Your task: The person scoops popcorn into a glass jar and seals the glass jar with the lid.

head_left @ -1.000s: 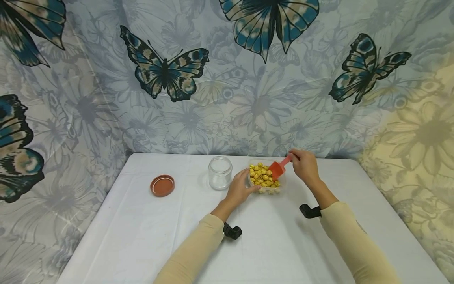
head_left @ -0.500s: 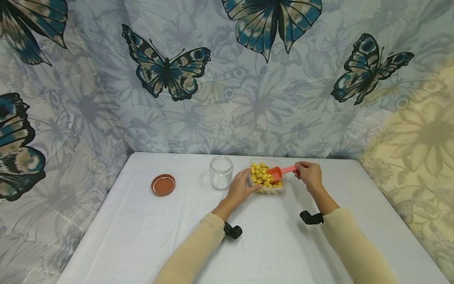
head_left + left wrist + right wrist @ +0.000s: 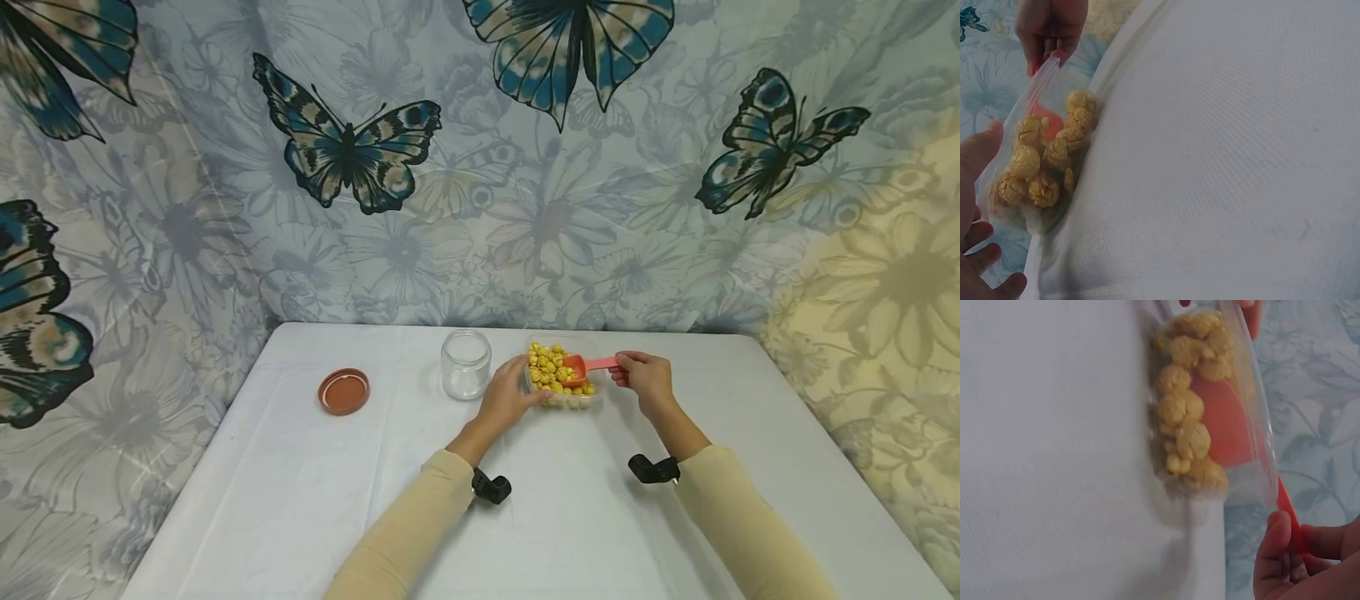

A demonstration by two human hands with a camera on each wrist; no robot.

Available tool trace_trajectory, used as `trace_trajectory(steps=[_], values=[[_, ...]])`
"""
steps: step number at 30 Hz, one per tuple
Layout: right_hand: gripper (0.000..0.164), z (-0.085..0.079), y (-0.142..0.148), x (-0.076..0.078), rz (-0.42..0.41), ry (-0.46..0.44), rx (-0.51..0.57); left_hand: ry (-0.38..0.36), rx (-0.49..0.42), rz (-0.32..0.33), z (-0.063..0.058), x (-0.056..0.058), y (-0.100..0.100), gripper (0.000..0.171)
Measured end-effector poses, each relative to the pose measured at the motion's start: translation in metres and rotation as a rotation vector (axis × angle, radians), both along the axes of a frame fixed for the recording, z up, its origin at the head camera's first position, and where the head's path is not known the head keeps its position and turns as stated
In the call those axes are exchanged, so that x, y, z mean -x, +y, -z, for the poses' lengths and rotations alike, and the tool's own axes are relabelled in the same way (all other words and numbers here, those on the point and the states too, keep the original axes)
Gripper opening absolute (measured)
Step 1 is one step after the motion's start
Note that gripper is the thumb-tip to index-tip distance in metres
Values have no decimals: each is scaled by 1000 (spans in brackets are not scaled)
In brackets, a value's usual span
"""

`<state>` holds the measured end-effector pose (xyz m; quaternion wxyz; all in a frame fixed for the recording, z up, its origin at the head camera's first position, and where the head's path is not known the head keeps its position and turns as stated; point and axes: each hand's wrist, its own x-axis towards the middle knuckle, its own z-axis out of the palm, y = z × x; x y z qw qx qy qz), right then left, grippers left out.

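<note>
A clear plastic container (image 3: 573, 402) of yellow, caramel-coated-looking popcorn (image 3: 546, 372) stands on the table, right of centre. My left hand (image 3: 502, 404) holds its left side, thumb along the near wall and fingers spread round the left corner. Between thumb and fingertips, my right hand (image 3: 649, 379) pinches the handle of a red scoop (image 3: 576, 367). The scoop's bowl sits down among the popcorn, handle lying over the container's right rim. Through the wall in the right wrist view, the red scoop (image 3: 1225, 422) shows beside several popcorn pieces (image 3: 1182, 409).
An uncapped clear jar (image 3: 466, 371) stands just left of the container, close to my left hand. Farther left, a brown round lid (image 3: 344, 392) lies on the white-covered table (image 3: 300, 500). A butterfly-print cloth (image 3: 480, 250) hangs behind the table's back edge.
My right hand has come down, and the scoop has gone from steeply tilted to nearly level, its bowl deeper in the popcorn. The left hand and the container stay put.
</note>
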<state>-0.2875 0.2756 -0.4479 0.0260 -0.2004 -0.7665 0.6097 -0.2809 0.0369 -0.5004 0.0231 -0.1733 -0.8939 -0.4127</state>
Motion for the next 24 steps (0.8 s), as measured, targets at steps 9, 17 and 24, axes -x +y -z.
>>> trace_trajectory(steps=[9,17,24], values=[[38,6,-8,1,120,-8,111,-7,6,-2,-1,0,0,79],[39,11,-7,4,102,-21,131,-1,-6,-5,0,-1,0,78],[38,10,-8,4,141,-2,163,-7,-18,1,-1,-2,-1,78]])
